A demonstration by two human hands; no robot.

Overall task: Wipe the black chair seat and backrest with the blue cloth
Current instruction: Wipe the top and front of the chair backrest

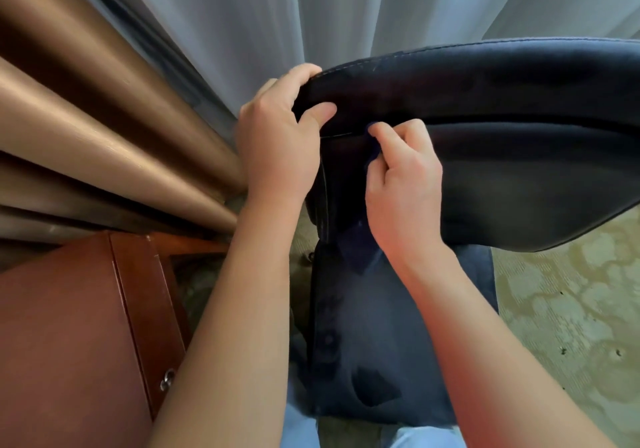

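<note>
Hands are working at the centre of the frame, both pressed to the black chair's backrest (485,101), which is arching across the upper right. The left hand (277,142) is gripping the backrest's left end, its fingers curling over the stitched top edge while the thumb is pressing on the front face. Just to its right, the right hand (403,184) is pinching the blue cloth (358,243) with fingers closed; the cloth is lying against the backrest's front and hanging down below the wrist toward the seat. So dark is the cloth against the upholstery that its outline is hard to follow, and it is probably bunched under the fingertips. The chair seat (377,343) is showing in the lower middle, between the two forearms. Brown curtains (86,118) are filling the upper left, pale sheer curtains (277,14) are hanging at the top, a reddish wooden cabinet (69,326) is sitting at lower left, and patterned carpet (571,309) is spreading at lower right.
</note>
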